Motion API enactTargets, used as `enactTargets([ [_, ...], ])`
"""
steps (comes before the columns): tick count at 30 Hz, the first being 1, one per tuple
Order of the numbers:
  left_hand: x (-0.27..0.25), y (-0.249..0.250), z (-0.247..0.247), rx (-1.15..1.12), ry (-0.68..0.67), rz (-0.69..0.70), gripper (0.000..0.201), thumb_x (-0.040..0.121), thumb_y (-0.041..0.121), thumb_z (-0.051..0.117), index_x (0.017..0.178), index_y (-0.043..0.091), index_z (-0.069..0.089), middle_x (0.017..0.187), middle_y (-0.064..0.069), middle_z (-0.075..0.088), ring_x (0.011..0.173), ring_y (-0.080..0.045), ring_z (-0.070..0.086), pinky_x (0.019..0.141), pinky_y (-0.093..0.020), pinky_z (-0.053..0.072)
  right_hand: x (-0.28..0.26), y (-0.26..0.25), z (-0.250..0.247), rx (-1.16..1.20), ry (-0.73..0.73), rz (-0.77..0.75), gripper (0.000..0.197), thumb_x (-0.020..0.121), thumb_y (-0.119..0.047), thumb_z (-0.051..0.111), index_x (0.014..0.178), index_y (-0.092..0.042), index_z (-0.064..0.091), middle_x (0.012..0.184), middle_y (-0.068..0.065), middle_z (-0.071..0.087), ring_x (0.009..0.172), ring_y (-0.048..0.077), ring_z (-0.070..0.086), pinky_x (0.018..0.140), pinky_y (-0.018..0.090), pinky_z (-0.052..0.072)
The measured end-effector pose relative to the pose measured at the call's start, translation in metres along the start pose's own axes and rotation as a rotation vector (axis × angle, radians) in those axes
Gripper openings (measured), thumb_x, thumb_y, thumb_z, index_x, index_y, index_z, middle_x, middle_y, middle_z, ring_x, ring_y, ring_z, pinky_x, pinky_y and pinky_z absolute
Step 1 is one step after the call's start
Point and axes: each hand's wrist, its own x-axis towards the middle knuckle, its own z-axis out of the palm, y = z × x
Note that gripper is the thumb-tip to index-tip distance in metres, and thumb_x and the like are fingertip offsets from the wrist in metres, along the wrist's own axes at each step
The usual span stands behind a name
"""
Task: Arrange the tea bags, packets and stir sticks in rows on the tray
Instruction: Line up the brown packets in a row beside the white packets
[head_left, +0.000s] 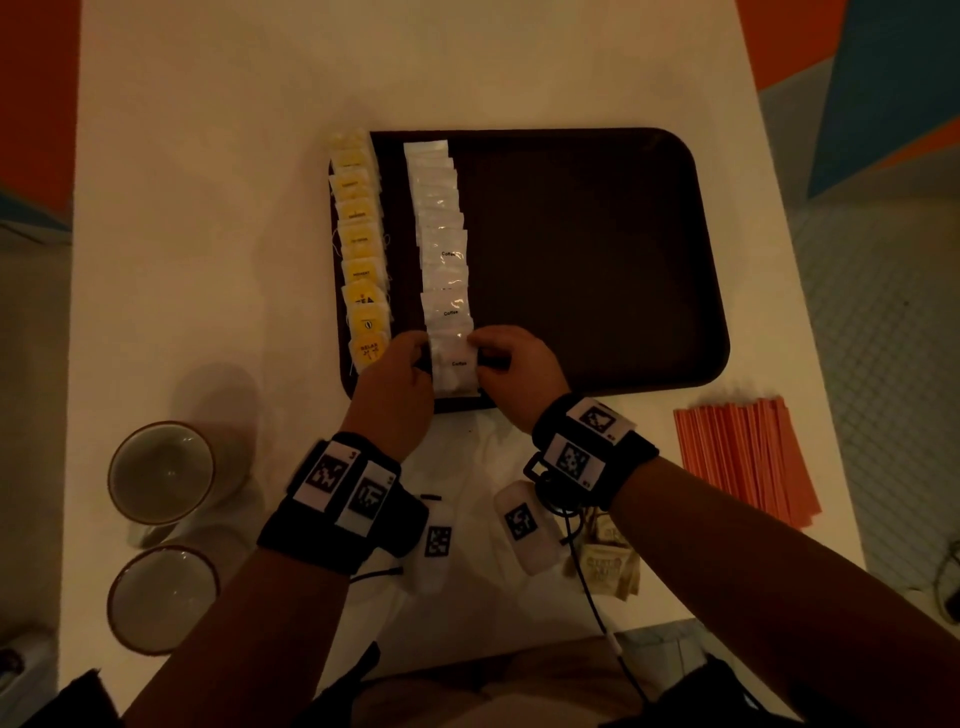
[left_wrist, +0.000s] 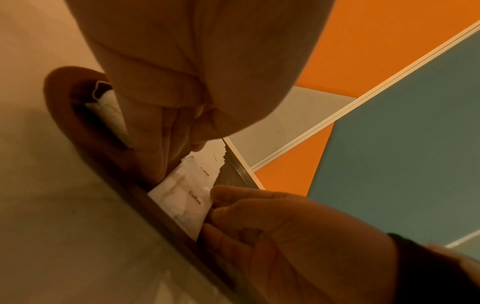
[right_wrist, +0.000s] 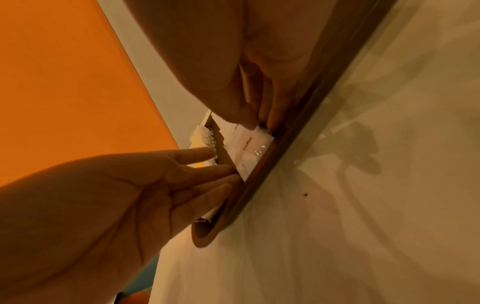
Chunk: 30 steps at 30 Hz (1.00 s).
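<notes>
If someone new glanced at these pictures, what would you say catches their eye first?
Probably the two hands, left hand and right hand, meeting at the near end of a long overlapping row of white coffee packets on the dark tray. Beside it, a row of yellow tea bags lines the tray's left edge. A fan of orange stir sticks waits on the table, right of the tray.

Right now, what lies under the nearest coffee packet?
The nearest coffee packet lies on the tray; its far edge seems to overlap the next packet. What is beneath is covered.

Yellow tea bags (head_left: 360, 249) and white coffee packets (head_left: 441, 249) form two overlapping rows on the brown tray (head_left: 597, 260).
</notes>
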Motion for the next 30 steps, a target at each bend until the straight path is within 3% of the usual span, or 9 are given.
enactTargets([
  [4,-0.007,0.006,-0.002,0.008,0.037,0.013,0.036,0.092,0.000,0.037,0.125,0.011,0.046,0.118,-0.007,0.051,0.109,-0.020,0.050,0.090,-0.029,0.042,-0.003,0.002,-0.006,-0.027,0.003,-0.045,0.040,0.086,-0.001,0.052,0.124,-0.013,0.054,0.138,0.004,0.044,0.124,0.014,0.044,0.094,0.008,0.032],
  [9,-0.036,0.005,-0.015,-0.062,0.008,0.139,0.033,0.091,0.002,0.042,0.119,0.017,0.050,0.108,0.000,0.059,0.101,-0.019,0.059,0.092,-0.032,0.047,-0.024,0.018,-0.054,0.077,0.081,-0.060,0.038,0.082,0.003,0.058,0.115,-0.014,0.061,0.115,0.007,0.062,0.094,0.008,0.058,0.090,0.024,0.049],
  [12,-0.061,-0.002,-0.018,0.020,-0.171,0.167,0.026,0.090,0.006,0.047,0.108,0.024,0.054,0.092,0.006,0.063,0.081,-0.004,0.061,0.075,-0.013,0.048,-0.055,0.042,-0.089,0.052,-0.022,-0.007,0.036,0.080,0.002,0.062,0.110,-0.018,0.061,0.103,0.002,0.065,0.079,0.000,0.060,0.078,0.015,0.051],
  [13,-0.068,-0.006,-0.016,0.053,-0.262,0.155,0.025,0.090,0.007,0.048,0.106,0.026,0.055,0.091,0.005,0.064,0.079,-0.003,0.061,0.071,-0.009,0.047,-0.068,0.051,-0.098,-0.017,-0.060,0.030,0.035,0.080,-0.001,0.063,0.110,-0.018,0.061,0.102,0.001,0.065,0.078,0.004,0.060,0.076,0.017,0.052],
  [17,-0.086,-0.023,-0.001,0.303,-0.482,0.118,0.021,0.091,0.018,0.052,0.109,0.025,0.058,0.106,0.000,0.063,0.094,-0.011,0.059,0.079,-0.014,0.042,-0.114,0.089,-0.106,-0.333,-0.065,0.027,0.047,0.079,-0.012,0.069,0.123,-0.017,0.054,0.123,0.006,0.057,0.104,0.020,0.054,0.086,0.028,0.044],
  [20,-0.090,-0.024,0.013,0.397,-0.525,0.113,0.022,0.091,0.019,0.050,0.112,0.021,0.058,0.112,-0.002,0.060,0.099,-0.015,0.055,0.083,-0.018,0.037,-0.126,0.110,-0.091,-0.628,-0.204,-0.056,0.084,0.075,-0.035,0.071,0.143,-0.025,0.022,0.152,0.002,0.022,0.134,0.026,0.027,0.109,0.041,0.026],
  [22,-0.089,-0.018,0.026,0.381,-0.506,0.121,0.022,0.091,0.018,0.051,0.111,0.018,0.059,0.114,-0.005,0.060,0.101,-0.018,0.056,0.086,-0.021,0.039,-0.121,0.113,-0.081,-0.731,-0.254,-0.039,0.098,0.072,-0.043,0.070,0.145,-0.033,0.005,0.155,-0.004,0.007,0.137,0.027,0.014,0.112,0.051,0.021],
  [27,-0.081,0.000,0.072,0.272,-0.449,0.031,0.035,0.084,0.023,0.063,0.117,0.015,0.056,0.109,-0.002,0.059,0.097,-0.016,0.055,0.085,-0.024,0.042,-0.104,0.105,-0.072,-0.708,-0.249,-0.061,0.102,0.067,-0.032,0.075,0.145,-0.028,0.008,0.144,0.008,0.020,0.129,0.030,0.024,0.106,0.045,0.028],
  [30,-0.076,0.009,0.096,0.169,-0.358,-0.012,0.029,0.079,0.020,0.068,0.106,0.014,0.060,0.102,-0.004,0.063,0.091,-0.018,0.059,0.084,-0.029,0.048,-0.096,0.103,-0.071,-0.632,-0.286,-0.071,0.099,0.066,-0.024,0.076,0.143,-0.024,0.014,0.137,0.011,0.026,0.120,0.030,0.031,0.102,0.044,0.036],
])
